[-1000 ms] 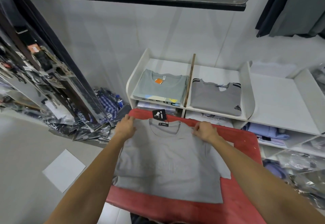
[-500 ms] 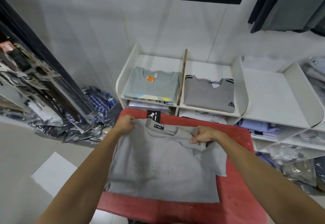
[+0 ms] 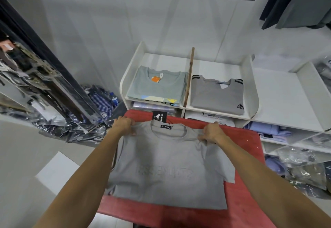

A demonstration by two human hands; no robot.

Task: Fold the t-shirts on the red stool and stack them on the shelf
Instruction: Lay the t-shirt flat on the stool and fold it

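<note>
A grey t-shirt [image 3: 166,170] lies front-up on the red stool [image 3: 250,201], its hem nearest the viewer and its collar at the far edge, one sleeve spread out to the right. The left hand [image 3: 123,124] pinches the cloth at the left shoulder with curled fingers; the right hand [image 3: 211,132] pinches bunched cloth at the right shoulder, so the shirt's body lies between and below both grips. A black hang tag [image 3: 160,116] sits at the collar between the hands. Beyond the stool stands the white shelf [image 3: 250,84], holding a folded light green shirt [image 3: 159,86] on the left and a folded grey striped shirt [image 3: 217,94] beside it.
</note>
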